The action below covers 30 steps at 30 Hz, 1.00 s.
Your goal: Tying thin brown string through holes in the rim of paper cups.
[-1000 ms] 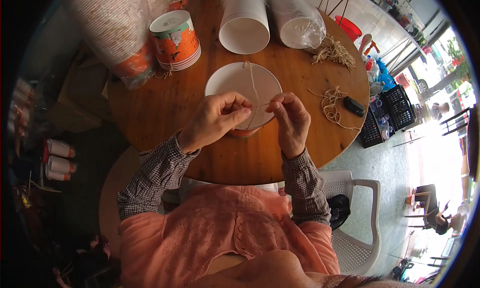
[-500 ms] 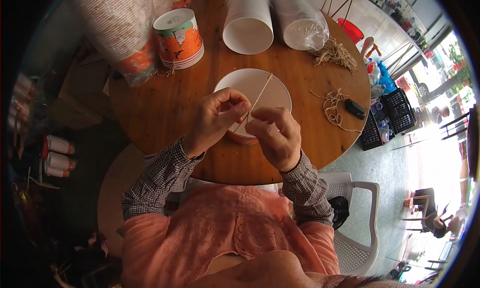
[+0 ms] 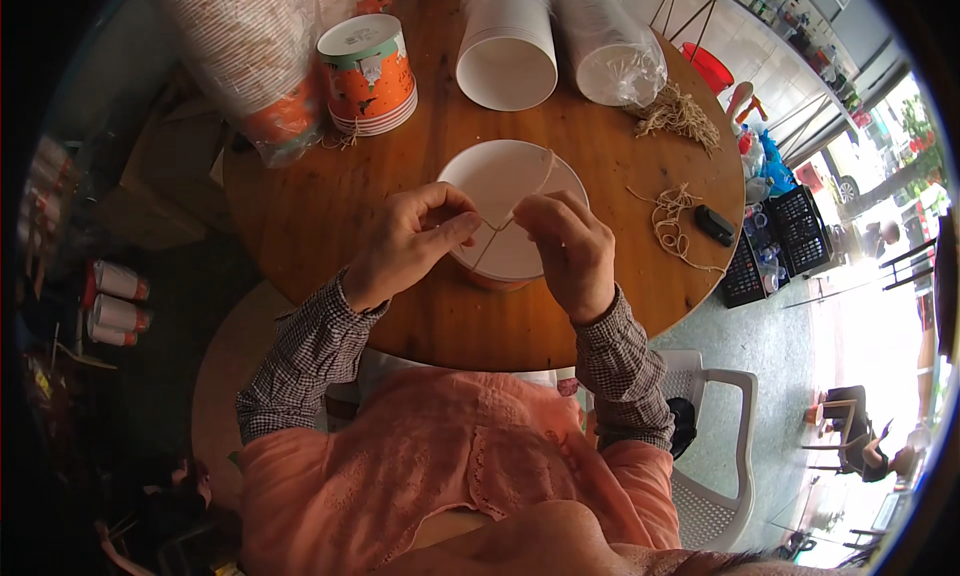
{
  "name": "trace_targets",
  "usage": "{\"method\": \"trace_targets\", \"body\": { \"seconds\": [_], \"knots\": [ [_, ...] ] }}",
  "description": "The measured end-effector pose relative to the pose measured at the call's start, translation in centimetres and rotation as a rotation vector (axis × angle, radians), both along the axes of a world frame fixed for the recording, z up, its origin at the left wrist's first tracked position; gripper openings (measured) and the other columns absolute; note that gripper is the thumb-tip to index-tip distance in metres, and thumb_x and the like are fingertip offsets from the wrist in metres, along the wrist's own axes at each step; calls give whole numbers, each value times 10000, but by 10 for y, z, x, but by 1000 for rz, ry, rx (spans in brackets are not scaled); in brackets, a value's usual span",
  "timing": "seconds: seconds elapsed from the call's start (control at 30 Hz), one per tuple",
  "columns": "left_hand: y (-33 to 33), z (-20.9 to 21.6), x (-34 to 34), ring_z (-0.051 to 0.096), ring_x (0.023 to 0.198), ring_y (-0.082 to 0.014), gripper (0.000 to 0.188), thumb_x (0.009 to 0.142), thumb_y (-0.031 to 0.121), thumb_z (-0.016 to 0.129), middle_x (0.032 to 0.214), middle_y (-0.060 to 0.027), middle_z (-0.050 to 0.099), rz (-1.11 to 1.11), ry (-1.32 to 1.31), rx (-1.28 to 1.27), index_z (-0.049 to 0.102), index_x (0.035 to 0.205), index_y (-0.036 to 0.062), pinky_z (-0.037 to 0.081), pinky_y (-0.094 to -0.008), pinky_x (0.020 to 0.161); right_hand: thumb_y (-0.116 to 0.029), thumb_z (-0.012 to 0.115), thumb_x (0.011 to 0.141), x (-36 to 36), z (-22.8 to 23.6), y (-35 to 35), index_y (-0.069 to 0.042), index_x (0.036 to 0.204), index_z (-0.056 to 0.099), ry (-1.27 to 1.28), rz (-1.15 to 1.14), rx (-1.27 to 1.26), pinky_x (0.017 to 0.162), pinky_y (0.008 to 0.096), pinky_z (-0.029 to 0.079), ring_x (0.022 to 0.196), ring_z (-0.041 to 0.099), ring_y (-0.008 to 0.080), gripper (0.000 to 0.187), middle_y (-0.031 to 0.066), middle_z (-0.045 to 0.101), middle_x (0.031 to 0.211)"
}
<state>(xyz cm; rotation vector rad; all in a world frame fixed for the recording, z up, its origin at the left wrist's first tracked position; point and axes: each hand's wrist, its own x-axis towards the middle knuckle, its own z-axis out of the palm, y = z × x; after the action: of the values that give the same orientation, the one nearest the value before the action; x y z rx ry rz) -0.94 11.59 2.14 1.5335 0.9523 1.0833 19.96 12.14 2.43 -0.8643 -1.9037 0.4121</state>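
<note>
My left hand and my right hand face each other over a paper bucket with a white inside. A thin tan string runs between them. The left thumb and forefinger pinch one part of it, and the right fingertips pinch another. Between the hands the string crosses or loops; whether it is knotted cannot be made out. One loose end rises past my right fingers over the far side of the bucket. A little of the bucket's orange outer wall shows below its near rim.
An orange and green paper bucket stands upside down at the far left, beside bagged stacked buckets. White nested buckets lie at the back. On the right are a string bundle, loose string and a black object. A white chair stands right.
My hands have moved apart, the right one outward and the left slightly left. The string, earlier a straight slanting line, now bends and crosses between them. The view has shifted slightly.
</note>
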Motion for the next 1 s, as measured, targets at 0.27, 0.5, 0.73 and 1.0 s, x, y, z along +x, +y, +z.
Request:
{"method": "trace_targets", "body": {
  "seconds": [0.27, 0.5, 0.73, 1.0],
  "knots": [
    [5, 13, 10, 559, 731, -55, 156, 930, 140, 598, 820, -5, 619, -120, -174, -121, 623, 941, -14, 459, -192, 693, -33, 686, 779, -13, 12, 5, -133, 933, 676, -5, 244, 121, 707, 327, 488, 850, 575, 221, 184, 48, 581, 982],
    [4, 10, 4, 567, 777, -60, 210, 925, 164, 601, 859, -12, 639, -193, -222, -222, 646, 1011, -22, 454, -204, 760, -9, 672, 812, -16, 1, 9, -48, 938, 662, 206, 240, -135, 704, 279, 494, 880, 614, 183, 133, 57, 591, 990],
    [3, 13, 6, 595, 767, -64, 224, 885, 152, 669, 855, -25, 668, -116, -47, -193, 668, 1023, -24, 491, -209, 703, 6, 672, 805, -17, 4, 3, -32, 922, 665, 154, 95, -200, 686, 266, 515, 761, 638, 158, 123, 36, 635, 883],
    [0, 8, 9, 624, 787, -88, 158, 916, 91, 609, 870, -57, 680, 2, -145, -143, 663, 1001, -31, 496, -223, 717, -72, 660, 851, -9, -2, 3, -10, 965, 666, 254, 90, -440, 640, 261, 516, 680, 651, 133, 130, 96, 683, 810]
  ]
}}
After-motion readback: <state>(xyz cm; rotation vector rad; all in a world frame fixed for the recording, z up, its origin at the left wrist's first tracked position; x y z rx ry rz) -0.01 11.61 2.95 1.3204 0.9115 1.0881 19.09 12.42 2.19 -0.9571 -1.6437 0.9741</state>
